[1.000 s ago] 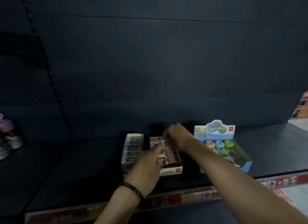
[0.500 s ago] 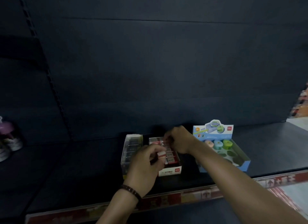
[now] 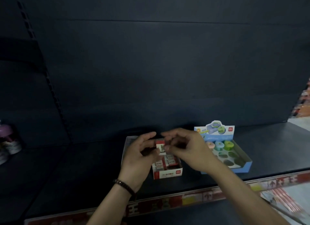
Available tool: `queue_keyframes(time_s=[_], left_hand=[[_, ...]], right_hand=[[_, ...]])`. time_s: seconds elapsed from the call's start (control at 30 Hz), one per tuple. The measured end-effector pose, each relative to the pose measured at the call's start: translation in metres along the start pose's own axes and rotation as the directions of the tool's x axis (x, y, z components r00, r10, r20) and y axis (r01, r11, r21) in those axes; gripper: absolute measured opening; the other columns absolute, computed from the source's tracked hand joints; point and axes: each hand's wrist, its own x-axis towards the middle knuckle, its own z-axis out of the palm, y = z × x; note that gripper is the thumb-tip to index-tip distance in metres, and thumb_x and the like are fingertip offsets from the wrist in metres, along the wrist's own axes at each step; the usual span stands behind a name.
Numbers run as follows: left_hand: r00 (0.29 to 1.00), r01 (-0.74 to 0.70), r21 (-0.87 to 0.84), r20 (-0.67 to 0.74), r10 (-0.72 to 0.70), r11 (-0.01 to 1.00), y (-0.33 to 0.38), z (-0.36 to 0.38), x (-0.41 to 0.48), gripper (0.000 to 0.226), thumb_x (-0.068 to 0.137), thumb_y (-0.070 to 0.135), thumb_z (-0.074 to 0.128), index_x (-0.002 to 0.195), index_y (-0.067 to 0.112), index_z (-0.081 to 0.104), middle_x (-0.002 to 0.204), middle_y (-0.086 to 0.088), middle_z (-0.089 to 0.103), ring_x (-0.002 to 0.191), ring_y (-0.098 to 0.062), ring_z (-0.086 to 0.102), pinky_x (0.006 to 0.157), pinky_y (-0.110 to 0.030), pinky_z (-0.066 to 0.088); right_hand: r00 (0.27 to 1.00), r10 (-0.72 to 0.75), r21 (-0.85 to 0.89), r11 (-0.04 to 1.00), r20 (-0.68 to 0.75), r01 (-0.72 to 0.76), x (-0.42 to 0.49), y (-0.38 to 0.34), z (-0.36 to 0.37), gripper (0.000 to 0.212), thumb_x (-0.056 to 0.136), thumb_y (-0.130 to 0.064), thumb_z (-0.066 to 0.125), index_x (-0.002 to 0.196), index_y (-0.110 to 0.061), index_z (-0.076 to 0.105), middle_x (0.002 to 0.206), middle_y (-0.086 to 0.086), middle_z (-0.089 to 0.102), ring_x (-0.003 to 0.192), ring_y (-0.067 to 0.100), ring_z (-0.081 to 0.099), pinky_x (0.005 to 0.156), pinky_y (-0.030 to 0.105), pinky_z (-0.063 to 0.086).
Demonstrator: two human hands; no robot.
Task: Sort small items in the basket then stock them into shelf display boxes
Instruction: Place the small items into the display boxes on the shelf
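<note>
Two hands meet over the rear half of the red-and-white display box, head view. The left hand and right hand now hold one small eraser between them. The left fingers grasp its left side and the curled right fingertips pinch its right edge. Blur makes it hard to tell which hand bears the weight.

A second ago both hands were lower: the right reached to the back of the box and the left worked at its front rows. The eraser now sits clear above the packed rows beneath the palms. This suggests it is being turned or aligned before it goes into a row, so stocking of this box is under way but not finished.

Behind the left hand a clear box is mostly hidden. Just right of the right wrist stands the blue display box, with three pastel pieces in its rear row and empty sockets in front. All the boxes rest on the dark shelf. A beaded bracelet circles the left wrist.
</note>
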Motion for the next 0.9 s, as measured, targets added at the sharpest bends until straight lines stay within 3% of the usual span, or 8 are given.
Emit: queue_keyframes(time_s=[0.2, 0.33, 0.47, 0.6, 0.67, 0.73, 0.8, 0.9], left_hand=[[0.996, -0.039, 0.063, -0.073, 0.044, 0.997, 0.0, -0.002, 0.006, 0.042, 0.087, 0.003, 0.082, 0.117, 0.027, 0.066, 0.103, 0.01, 0.08, 0.097, -0.005, 0.075, 0.077, -0.02, 0.059], [0.993, -0.072, 0.132, -0.082, 0.083, 0.989, -0.004, -0.004, 0.009, 0.039, 0.089, 0.004, 0.08, 0.116, 0.027, 0.067, 0.1, 0.009, 0.079, 0.096, -0.007, 0.075, 0.087, -0.032, 0.062], [0.992, -0.111, 0.195, -0.041, 0.121, 0.975, -0.003, -0.006, 0.011, 0.042, 0.089, 0.008, 0.081, 0.119, 0.032, 0.064, 0.1, 0.009, 0.08, 0.095, -0.003, 0.075, 0.085, -0.027, 0.061], [0.973, -0.18, 0.272, -0.092, 0.212, 0.945, -0.002, -0.001, 0.006, 0.038, 0.087, 0.008, 0.083, 0.113, 0.031, 0.066, 0.1, 0.009, 0.078, 0.097, 0.002, 0.072, 0.081, -0.014, 0.056], [0.935, -0.247, 0.461, -0.116, 0.334, 0.852, -0.011, 0.001, -0.002, 0.038, 0.088, 0.011, 0.082, 0.112, 0.035, 0.065, 0.107, 0.016, 0.07, 0.101, 0.004, 0.069, 0.087, -0.017, 0.057], [0.878, -0.352, 0.655, -0.016, 0.478, 0.669, -0.027, 0.002, -0.015, 0.042, 0.089, 0.014, 0.081, 0.119, 0.035, 0.064, 0.113, 0.02, 0.063, 0.102, 0.001, 0.066, 0.09, -0.017, 0.055], [0.857, -0.41, 0.741, 0.114, 0.502, 0.532, -0.045, 0.004, -0.025, 0.037, 0.092, 0.016, 0.078, 0.122, 0.033, 0.065, 0.117, 0.018, 0.059, 0.103, 0.001, 0.061, 0.092, -0.016, 0.054], [0.866, -0.42, 0.772, 0.183, 0.466, 0.477, -0.062, 0.005, -0.029, 0.016, 0.099, 0.02, 0.069, 0.113, 0.028, 0.071, 0.115, 0.014, 0.059, 0.099, 0.0, 0.059, 0.086, -0.016, 0.052]], right_hand=[[1.0, -0.017, -0.034, 0.999, -0.023, 0.016, -0.002, 0.001, 0.005, 0.035, 0.079, -0.008, 0.092, 0.102, -0.032, 0.08, 0.095, -0.008, 0.077, 0.083, 0.017, 0.073, 0.08, 0.04, 0.061], [0.997, -0.081, -0.171, 0.982, -0.017, 0.077, 0.0, -0.001, 0.001, 0.045, 0.076, -0.014, 0.096, 0.112, -0.033, 0.076, 0.095, -0.016, 0.071, 0.086, 0.013, 0.072, 0.078, 0.029, 0.057], [0.928, -0.354, -0.4, 0.839, 0.113, 0.369, 0.004, 0.004, -0.004, 0.018, 0.084, -0.016, 0.09, 0.1, -0.022, 0.084, 0.11, -0.015, 0.074, 0.101, 0.002, 0.071, 0.087, 0.025, 0.057], [0.874, -0.436, -0.55, 0.685, 0.215, 0.478, 0.008, 0.013, -0.011, 0.01, 0.091, -0.021, 0.084, 0.1, -0.017, 0.083, 0.11, -0.007, 0.075, 0.102, 0.009, 0.071, 0.091, 0.027, 0.058], [0.885, -0.421, -0.58, 0.678, 0.196, 0.451, 0.012, 0.02, -0.012, 0.011, 0.093, -0.02, 0.081, 0.103, -0.016, 0.081, 0.111, -0.005, 0.074, 0.103, 0.01, 0.07, 0.094, 0.022, 0.055], [0.92, -0.372, -0.609, 0.704, 0.122, 0.366, 0.019, 0.029, -0.012, 0.012, 0.092, -0.016, 0.083, 0.103, -0.016, 0.08, 0.107, -0.004, 0.075, 0.098, 0.012, 0.071, 0.091, 0.019, 0.051], [0.951, -0.304, -0.615, 0.741, 0.053, 0.271, 0.028, 0.038, -0.007, 0.012, 0.089, -0.013, 0.084, 0.1, -0.017, 0.079, 0.1, -0.004, 0.075, 0.091, 0.014, 0.071, 0.084, 0.015, 0.047], [0.982, -0.18, -0.627, 0.759, 0.056, 0.174, 0.042, 0.047, 0.008, 0.011, 0.089, -0.01, 0.082, 0.097, -0.017, 0.081, 0.096, -0.004, 0.077, 0.089, 0.013, 0.07, 0.083, 0.02, 0.049]])
